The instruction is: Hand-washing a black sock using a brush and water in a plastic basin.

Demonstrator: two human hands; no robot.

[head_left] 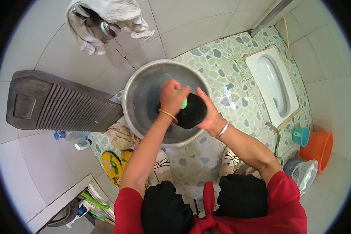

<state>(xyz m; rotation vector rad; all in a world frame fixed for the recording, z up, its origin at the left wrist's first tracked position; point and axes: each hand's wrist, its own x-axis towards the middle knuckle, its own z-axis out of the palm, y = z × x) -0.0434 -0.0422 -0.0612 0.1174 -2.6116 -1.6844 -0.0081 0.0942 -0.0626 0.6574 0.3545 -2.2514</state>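
Over a wide metal basin [129, 113], both hands are at a black, rounded item [194, 111] whose kind I cannot make out; it could be a shoe. My left hand [173, 96], with a gold bangle at the wrist, is closed round a bright green tool [184, 103]. Only part of the tool shows, pressed to the black surface, and its working end is hidden. My right hand [211, 113], wearing a silver bangle, grips the black item from its right side. Greyish water [144, 85] lies in the basin, with something dark partly hidden under my left hand.
A grey washboard [70, 103] leans at the basin's left. Near it are a crumpled beige cloth [122, 136], yellow slippers [112, 165] and a white bottle [83, 144]. On the right are a squat toilet [273, 85], an orange bucket [319, 152] and a teal cup [300, 136]. White towels [109, 11] hang above.
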